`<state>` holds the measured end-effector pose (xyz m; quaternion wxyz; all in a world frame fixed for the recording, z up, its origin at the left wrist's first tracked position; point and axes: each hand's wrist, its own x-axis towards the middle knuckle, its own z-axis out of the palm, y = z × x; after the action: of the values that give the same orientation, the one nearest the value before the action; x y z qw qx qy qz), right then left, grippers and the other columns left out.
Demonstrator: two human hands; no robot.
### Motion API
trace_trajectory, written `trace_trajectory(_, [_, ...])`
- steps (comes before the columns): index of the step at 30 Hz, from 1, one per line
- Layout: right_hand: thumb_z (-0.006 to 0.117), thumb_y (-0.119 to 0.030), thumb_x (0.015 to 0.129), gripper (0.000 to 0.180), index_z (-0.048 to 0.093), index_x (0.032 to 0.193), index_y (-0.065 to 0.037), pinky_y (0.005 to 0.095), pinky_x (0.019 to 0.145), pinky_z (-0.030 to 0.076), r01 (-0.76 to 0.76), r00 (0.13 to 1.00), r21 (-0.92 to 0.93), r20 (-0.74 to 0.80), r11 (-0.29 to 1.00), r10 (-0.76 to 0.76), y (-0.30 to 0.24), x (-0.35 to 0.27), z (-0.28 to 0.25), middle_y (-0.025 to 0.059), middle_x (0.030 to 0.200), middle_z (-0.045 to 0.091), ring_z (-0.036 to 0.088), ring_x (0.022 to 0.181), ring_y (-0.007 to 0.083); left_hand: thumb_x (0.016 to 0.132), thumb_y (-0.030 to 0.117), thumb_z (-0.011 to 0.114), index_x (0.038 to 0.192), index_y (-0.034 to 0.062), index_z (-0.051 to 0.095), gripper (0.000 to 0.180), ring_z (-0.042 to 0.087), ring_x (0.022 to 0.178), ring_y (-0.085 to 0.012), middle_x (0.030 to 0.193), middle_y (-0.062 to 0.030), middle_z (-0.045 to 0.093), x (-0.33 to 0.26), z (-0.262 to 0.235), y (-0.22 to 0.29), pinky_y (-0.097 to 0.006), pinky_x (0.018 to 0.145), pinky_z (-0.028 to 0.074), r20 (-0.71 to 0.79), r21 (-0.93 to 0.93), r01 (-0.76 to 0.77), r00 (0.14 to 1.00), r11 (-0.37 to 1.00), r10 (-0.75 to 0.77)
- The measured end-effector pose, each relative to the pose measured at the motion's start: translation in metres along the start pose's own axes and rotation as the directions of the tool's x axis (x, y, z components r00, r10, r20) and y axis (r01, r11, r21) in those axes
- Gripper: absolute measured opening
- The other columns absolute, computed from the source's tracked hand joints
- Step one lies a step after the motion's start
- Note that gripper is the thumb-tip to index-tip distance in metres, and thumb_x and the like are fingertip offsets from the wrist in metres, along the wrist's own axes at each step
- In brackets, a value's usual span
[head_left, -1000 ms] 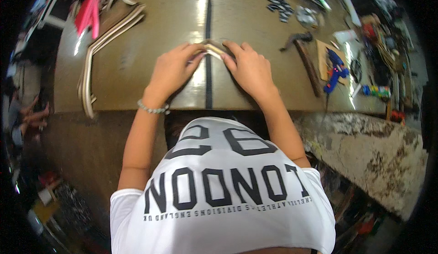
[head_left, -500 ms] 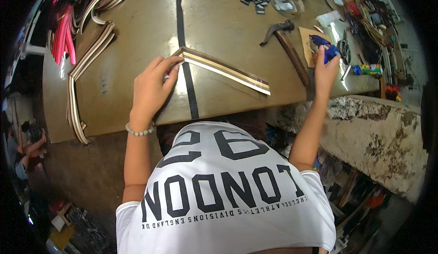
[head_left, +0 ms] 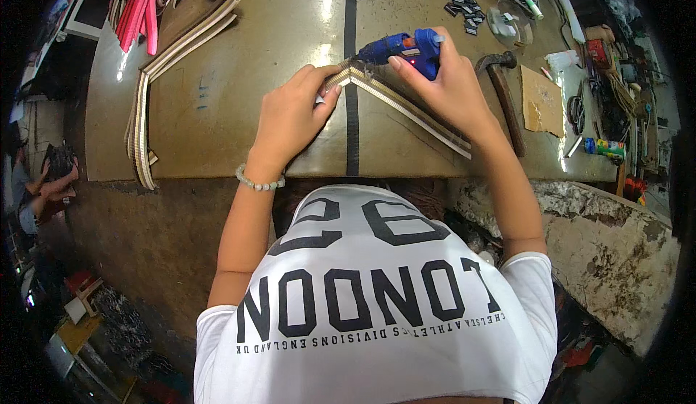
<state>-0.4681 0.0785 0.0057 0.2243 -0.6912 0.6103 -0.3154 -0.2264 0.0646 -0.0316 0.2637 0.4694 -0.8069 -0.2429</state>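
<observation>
My left hand (head_left: 296, 114) pinches the short end of a striped strap (head_left: 413, 114) in brown, tan and white, folded into an angle. The strap lies across a black band (head_left: 352, 139) that runs down the table. In my right hand (head_left: 460, 92) is a blue hot glue gun (head_left: 422, 54), with a small red light on its body. Its nozzle points left and meets the strap at the fold, beside my left fingertips; whether glue is coming out cannot be seen.
A hammer (head_left: 506, 103) lies right of my right hand, beside a cardboard piece (head_left: 540, 101). Small black pieces (head_left: 464, 5) and a clear round dish (head_left: 509, 25) sit at the far right. Folded striped straps (head_left: 139, 125) and pink strips (head_left: 150, 14) lie to the left.
My right hand has lifted the glue gun off the cardboard and brought it left to the strap's fold. My left hand still holds the strap. The whole view has shifted.
</observation>
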Motion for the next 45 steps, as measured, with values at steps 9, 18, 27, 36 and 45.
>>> trace_trajectory(9, [0.073,-0.038,0.087,0.049,0.051,0.110,-0.002,0.0425,0.071,0.054,-0.026,1.000,-0.014,0.013,1.000,0.026,-0.011,-0.008,0.000,0.0221,0.088,0.071,0.070,0.083,0.0395,0.089,0.022,0.066,0.112,0.0141,0.068,0.024,0.066,0.071,-0.0242,0.086,-0.0055,0.064,0.000,0.001,-0.002,-0.036,0.063,0.052,-0.037,0.027,-0.038,0.999,0.999,0.039])
trace_trajectory(18, [0.074,-0.039,0.087,0.045,0.058,0.111,-0.004,0.0354,0.072,0.054,-0.150,0.980,0.098,0.148,0.984,0.135,-0.012,-0.054,-0.019,0.0139,0.090,0.072,0.071,0.080,0.0260,0.090,0.023,0.066,0.113,0.0141,0.068,0.025,0.064,0.069,-0.0236,0.083,-0.0057,0.063,-0.001,0.005,-0.003,-0.036,0.062,0.050,-0.045,0.038,-0.022,0.999,0.999,0.024])
trace_trajectory(27, [0.059,-0.037,0.098,0.046,0.056,0.114,0.006,0.0395,0.089,0.047,-0.581,0.469,-0.007,-0.820,0.814,0.328,0.125,-0.130,-0.126,0.0197,0.102,0.065,0.062,0.091,0.0282,0.090,0.023,0.068,0.114,0.0157,0.069,0.026,0.061,0.065,-0.0216,0.078,-0.0047,0.060,0.000,0.004,0.002,-0.033,0.060,0.049,-0.020,0.055,0.031,0.999,0.998,-0.029])
trace_trajectory(36, [0.066,-0.031,0.095,0.036,0.069,0.102,0.004,0.0302,0.076,0.052,-0.352,0.773,-0.177,-0.609,0.919,0.179,0.057,-0.073,-0.128,0.0140,0.092,0.072,0.066,0.082,0.0170,0.088,0.021,0.071,0.117,0.0128,0.067,0.030,0.063,0.070,-0.0240,0.087,-0.0077,0.066,-0.019,-0.016,0.024,-0.035,0.064,0.050,-0.254,0.226,-0.084,0.957,0.970,0.142])
trace_trajectory(45, [0.070,-0.023,0.085,0.025,0.071,0.098,-0.002,0.0444,0.086,0.051,0.036,0.982,-0.451,-0.151,0.892,-0.116,0.146,0.090,-0.029,0.0177,0.100,0.068,0.064,0.098,0.0345,0.086,0.011,0.067,0.120,0.0097,0.066,0.034,0.056,0.080,-0.0304,0.087,-0.0125,0.054,-0.077,-0.031,0.011,-0.042,0.073,0.046,-0.239,0.294,0.246,0.955,0.923,-0.178])
